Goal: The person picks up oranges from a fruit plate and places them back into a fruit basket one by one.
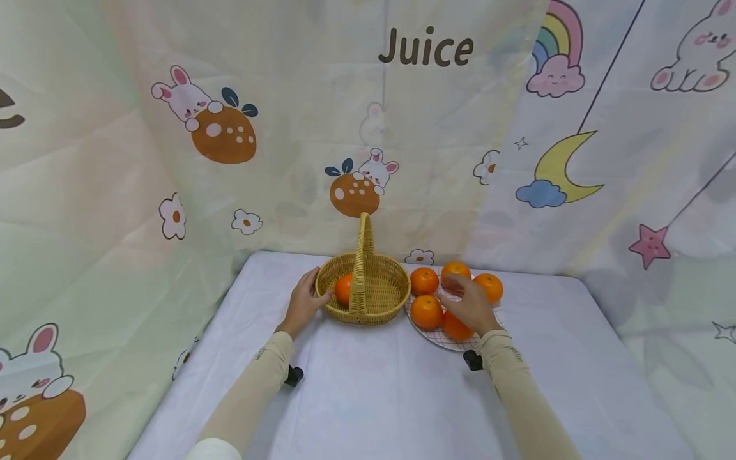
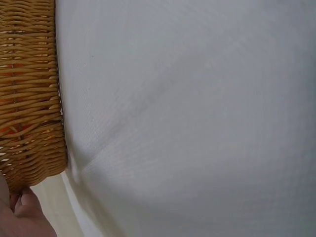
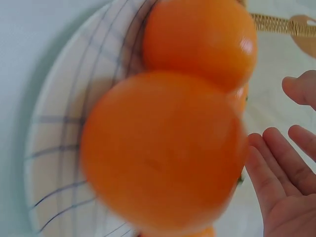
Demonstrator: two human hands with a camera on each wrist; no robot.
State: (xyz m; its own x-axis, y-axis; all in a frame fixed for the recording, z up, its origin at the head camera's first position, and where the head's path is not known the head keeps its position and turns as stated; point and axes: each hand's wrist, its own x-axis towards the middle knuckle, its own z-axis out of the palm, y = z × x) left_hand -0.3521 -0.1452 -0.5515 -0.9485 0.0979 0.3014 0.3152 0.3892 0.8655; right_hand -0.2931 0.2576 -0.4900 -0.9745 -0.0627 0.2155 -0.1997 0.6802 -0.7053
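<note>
A wicker basket point(image 1: 386, 315) with a tall arched handle stands near the back of the table. One orange point(image 1: 343, 289) lies in its left part. My left hand point(image 1: 303, 303) holds the basket's left side, thumb towards the front; in the left wrist view its fingertips touch the woven wall. Right of the basket is a round white plate point(image 1: 438, 338) with a grid pattern, bearing several oranges point(image 1: 426, 312). Above the plate my right hand point(image 1: 473, 304) hovers with fingers apart and holds nothing. In the right wrist view, a near orange point(image 3: 163, 153) covers much of the plate.
A white cloth covers the table point(image 1: 368, 390). Close behind it hangs a printed curtain point(image 1: 299, 185), with more curtain at both sides. The basket's handle point(image 1: 361, 268) rises well above its rim.
</note>
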